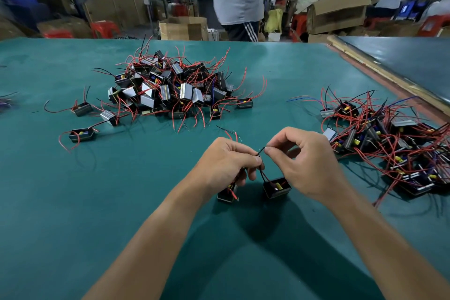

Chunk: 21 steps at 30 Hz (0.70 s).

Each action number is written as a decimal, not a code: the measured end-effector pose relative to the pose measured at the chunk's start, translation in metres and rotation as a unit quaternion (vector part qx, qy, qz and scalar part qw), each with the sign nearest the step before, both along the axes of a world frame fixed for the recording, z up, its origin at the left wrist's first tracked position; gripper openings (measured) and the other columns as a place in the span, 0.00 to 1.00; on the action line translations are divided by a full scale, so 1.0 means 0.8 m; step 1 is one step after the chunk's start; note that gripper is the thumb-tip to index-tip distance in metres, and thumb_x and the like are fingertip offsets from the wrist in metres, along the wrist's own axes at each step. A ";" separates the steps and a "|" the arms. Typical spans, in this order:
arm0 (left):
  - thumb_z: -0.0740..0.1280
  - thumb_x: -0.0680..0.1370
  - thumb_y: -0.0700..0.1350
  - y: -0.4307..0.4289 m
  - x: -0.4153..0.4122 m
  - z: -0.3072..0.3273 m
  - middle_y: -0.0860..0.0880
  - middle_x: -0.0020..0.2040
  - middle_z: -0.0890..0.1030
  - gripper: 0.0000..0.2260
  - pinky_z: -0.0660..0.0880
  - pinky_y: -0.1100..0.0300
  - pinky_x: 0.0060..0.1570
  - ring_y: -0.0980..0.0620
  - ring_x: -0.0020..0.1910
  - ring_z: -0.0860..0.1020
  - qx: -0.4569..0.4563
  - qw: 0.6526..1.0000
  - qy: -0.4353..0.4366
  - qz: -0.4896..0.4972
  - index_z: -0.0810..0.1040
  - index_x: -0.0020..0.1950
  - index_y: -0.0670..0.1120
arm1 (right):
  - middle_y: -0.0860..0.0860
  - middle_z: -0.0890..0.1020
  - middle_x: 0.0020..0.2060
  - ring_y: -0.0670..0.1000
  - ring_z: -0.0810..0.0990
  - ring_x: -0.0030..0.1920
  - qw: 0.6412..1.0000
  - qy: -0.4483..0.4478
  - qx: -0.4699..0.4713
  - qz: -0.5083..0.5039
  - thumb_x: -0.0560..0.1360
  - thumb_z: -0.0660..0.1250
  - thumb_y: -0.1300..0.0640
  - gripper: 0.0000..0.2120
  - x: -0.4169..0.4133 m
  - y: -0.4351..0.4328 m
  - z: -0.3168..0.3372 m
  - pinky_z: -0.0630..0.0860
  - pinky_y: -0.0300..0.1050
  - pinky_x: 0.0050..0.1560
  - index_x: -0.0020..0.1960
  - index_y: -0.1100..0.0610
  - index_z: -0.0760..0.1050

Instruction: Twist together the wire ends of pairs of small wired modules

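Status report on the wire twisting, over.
Both busy: left hand pinches the black wires; right hand pinches their tips. Paired modules sit below. Far pile and right heap lie clear.

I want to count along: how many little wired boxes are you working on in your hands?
2. The left module is just below the left hand, the right module just below the right hand; both hands pinch their black wires. No third seems hidden there.
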<state>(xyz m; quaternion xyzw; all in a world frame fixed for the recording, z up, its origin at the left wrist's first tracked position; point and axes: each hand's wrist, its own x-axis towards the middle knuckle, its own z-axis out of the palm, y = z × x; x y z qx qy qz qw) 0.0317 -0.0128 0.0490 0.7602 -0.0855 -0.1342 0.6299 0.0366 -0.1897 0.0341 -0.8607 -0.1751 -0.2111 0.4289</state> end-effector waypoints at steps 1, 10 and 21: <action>0.67 0.77 0.35 0.000 0.000 0.000 0.46 0.27 0.77 0.10 0.68 0.66 0.26 0.52 0.23 0.69 -0.001 1.000 0.000 -0.001 0.83 0.37 0.40 | 0.43 0.80 0.29 0.41 0.76 0.31 1.000 0.004 -0.001 0.008 0.72 0.74 0.62 0.07 0.000 -0.001 0.001 0.70 0.31 0.35 0.37 0.53 0.80; 0.70 0.76 0.37 0.002 0.001 -0.004 0.47 0.27 0.79 0.12 0.66 0.65 0.26 0.53 0.24 0.68 0.044 0.999 0.002 -0.011 0.84 0.33 0.45 | 0.50 0.79 0.31 0.55 0.76 0.33 0.978 0.132 -0.008 0.163 0.74 0.71 0.62 0.09 0.003 -0.025 0.013 0.74 0.52 0.38 0.40 0.50 0.77; 0.67 0.77 0.40 0.002 0.000 -0.004 0.49 0.28 0.78 0.11 0.65 0.66 0.25 0.53 0.24 0.68 0.039 0.999 -0.031 0.007 0.83 0.36 0.42 | 0.50 0.81 0.32 0.45 0.76 0.32 0.982 0.119 -0.007 0.146 0.75 0.71 0.64 0.09 0.002 -0.023 0.015 0.75 0.42 0.37 0.39 0.53 0.80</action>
